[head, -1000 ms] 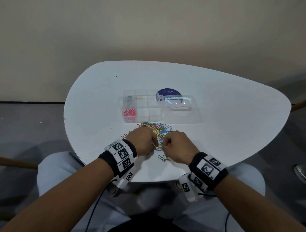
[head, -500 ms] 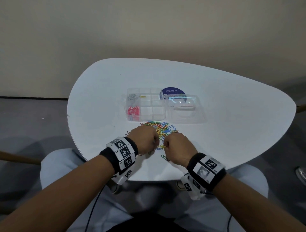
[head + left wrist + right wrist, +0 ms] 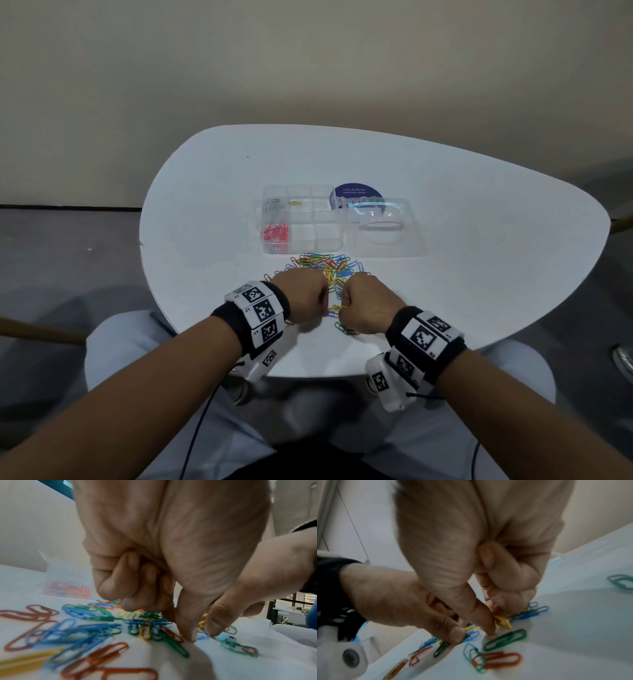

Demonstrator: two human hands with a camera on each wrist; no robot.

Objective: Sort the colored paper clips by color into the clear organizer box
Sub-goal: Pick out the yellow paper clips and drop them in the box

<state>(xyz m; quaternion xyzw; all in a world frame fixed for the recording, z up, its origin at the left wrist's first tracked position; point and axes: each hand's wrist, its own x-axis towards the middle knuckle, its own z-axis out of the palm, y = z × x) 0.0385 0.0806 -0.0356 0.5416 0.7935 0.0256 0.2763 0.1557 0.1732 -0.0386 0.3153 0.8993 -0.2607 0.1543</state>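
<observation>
Both fists hover knuckles-up at the pile's six o'clock edge: right hand (image 3: 364, 303) pinches yellow clips (image 3: 501, 622); left hand (image 3: 301, 301) fingers curled, grasp unclear.

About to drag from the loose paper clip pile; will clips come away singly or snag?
Probably snag: the paper clip pile lies overlapped and some clips look interlinked. They look thin and light, so likely to slide on the smooth white table. Right hand pinches yellow clips.

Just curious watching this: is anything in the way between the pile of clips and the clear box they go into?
Nothing visible blocks it. The organizer box sits open just beyond the clip pile, its lid lying flat to the right. Only bare table separates them.
</observation>
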